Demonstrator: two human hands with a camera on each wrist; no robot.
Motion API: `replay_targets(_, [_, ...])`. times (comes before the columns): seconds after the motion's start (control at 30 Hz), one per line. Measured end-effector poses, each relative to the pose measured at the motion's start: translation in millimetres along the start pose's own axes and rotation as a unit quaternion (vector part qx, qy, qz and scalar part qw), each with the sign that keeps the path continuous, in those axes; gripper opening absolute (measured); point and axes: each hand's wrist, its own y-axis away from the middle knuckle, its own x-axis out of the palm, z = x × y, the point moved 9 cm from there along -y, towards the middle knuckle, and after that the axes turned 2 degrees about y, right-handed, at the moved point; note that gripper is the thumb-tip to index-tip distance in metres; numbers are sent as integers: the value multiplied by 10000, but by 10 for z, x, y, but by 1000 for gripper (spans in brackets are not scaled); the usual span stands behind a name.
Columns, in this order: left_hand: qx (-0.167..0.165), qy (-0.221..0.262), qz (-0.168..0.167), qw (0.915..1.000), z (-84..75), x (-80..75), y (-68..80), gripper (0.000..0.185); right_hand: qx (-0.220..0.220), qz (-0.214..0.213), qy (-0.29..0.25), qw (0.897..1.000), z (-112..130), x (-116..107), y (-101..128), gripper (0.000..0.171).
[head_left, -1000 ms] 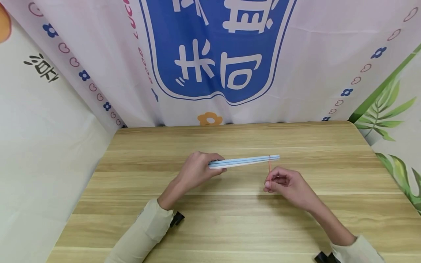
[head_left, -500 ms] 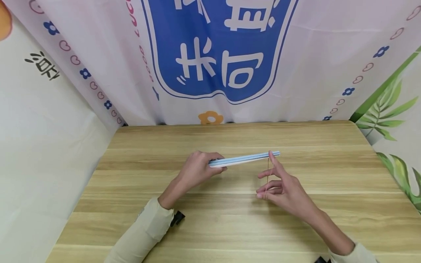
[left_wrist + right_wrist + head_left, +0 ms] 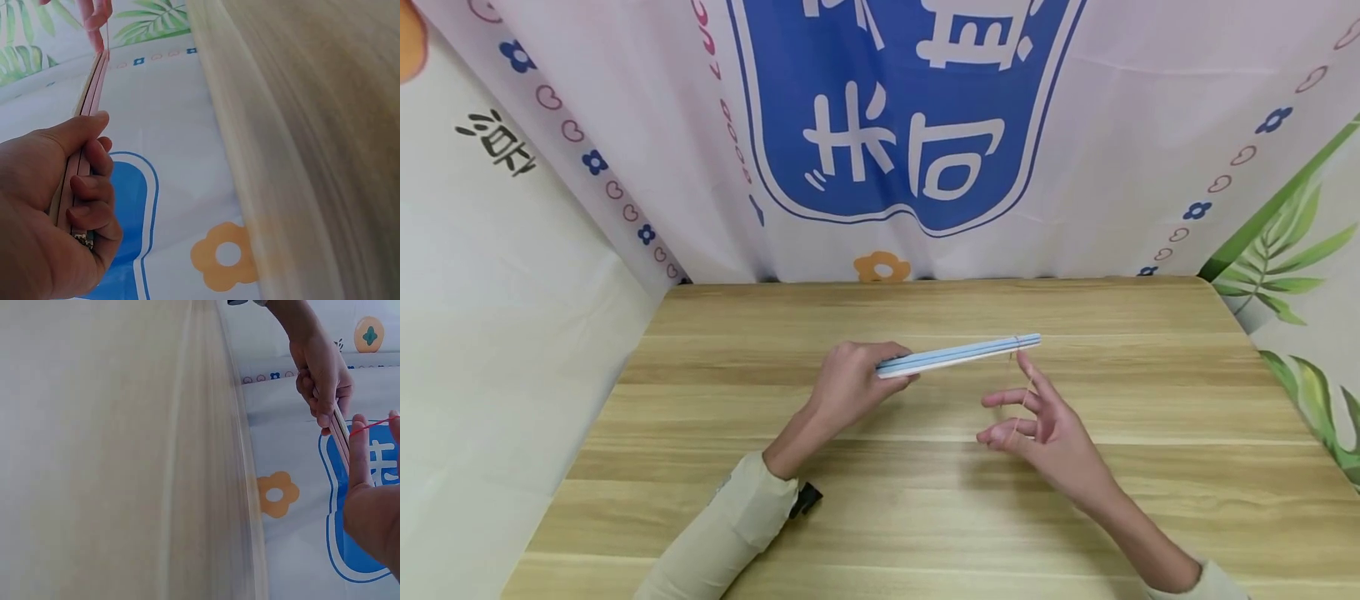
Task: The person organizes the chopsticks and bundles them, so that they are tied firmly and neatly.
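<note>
Pale-blue stick bundle (image 3: 958, 356), aloft; bench (image 3: 880, 517) beneath it, not touching. Handling (est.): light, stiff; smooth faces may slip on one another, so best hold = both flanks nr. bundle's thick end, tip left free. Rubber band (image 3: 375, 425) at bundle's tip: thin, red; prob. springy, apt to snap off; take by the loop. Appearance: long, straight, narrowing to tip, dark lengthwise seams; pinkish in left-wrist view; qty. unclear. Left hand (image 3: 853, 379): wrapped round bundle's thick end. Right hand (image 3: 1052, 442): nr. bundle's tip, fingers loosely spread, band stretched across.
</note>
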Motion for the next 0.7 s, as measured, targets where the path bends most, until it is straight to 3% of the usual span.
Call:
replay_targets(0.13, [56, -14, -16, 10000, 4, 32, 1, 20, -107, 206, -301, 9993, -9, 31, 8, 89])
replay_targets(0.33, [146, 114, 86, 9998, 11, 12, -13, 22, 113, 50, -605, 9981, -32, -17, -26, 75])
replay_targets(0.5, [201, 166, 164, 9995, -1, -56, -15, 24, 198, -54, -1608, 9868, -44, -78, -51, 66])
replay_targets(0.7, [462, 181, 163, 9986, -40, -129, -14, 25, -24, -12, -2058, 9786, -45, -117, -48, 54])
